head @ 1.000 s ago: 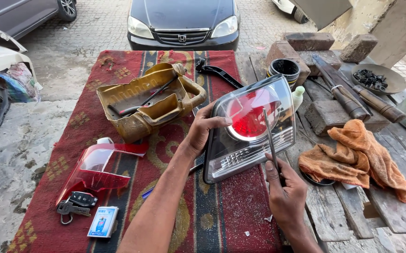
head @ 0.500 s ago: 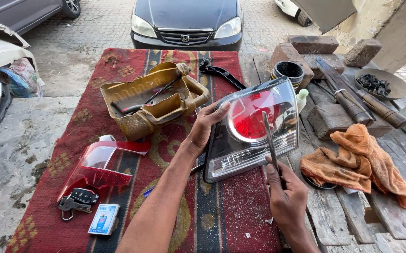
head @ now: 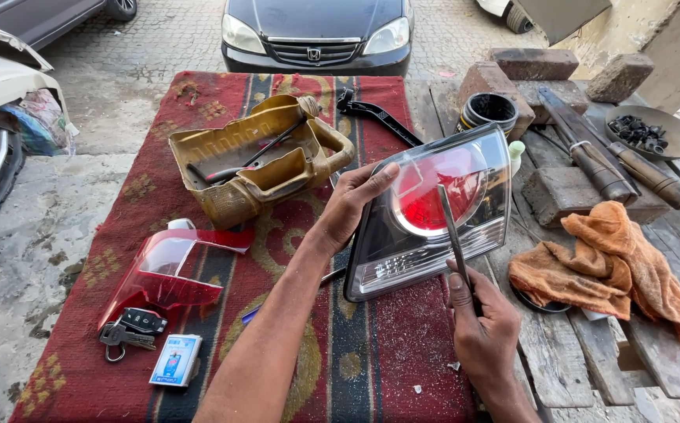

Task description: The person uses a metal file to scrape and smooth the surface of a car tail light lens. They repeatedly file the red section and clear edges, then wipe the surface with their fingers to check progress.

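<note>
A black car [head: 318,35] is parked at the far end of the wooden tabletop [head: 591,360]. A red patterned rug [head: 199,157] covers most of the tabletop. On the rug stands a car tail light [head: 426,215], tipped up on its edge, with a round red part behind clear plastic. The left hand [head: 351,205] is wrapped around the left rim of the tail light and holds it up. Behind it on the rug sits a dirty yellow plastic tray [head: 253,160] with tools lying in it. A loose red lens cover [head: 163,270] lies on the rug near the left edge. An orange rag [head: 614,270] is bunched up on the bare wood, to the right of the tail light. The right hand [head: 482,325] is closed around a thin metal blade [head: 453,235], and the blade leans against the front of the tail light. Car keys [head: 130,331] and a small blue and white box [head: 175,360] lie just below the lens cover.
</note>
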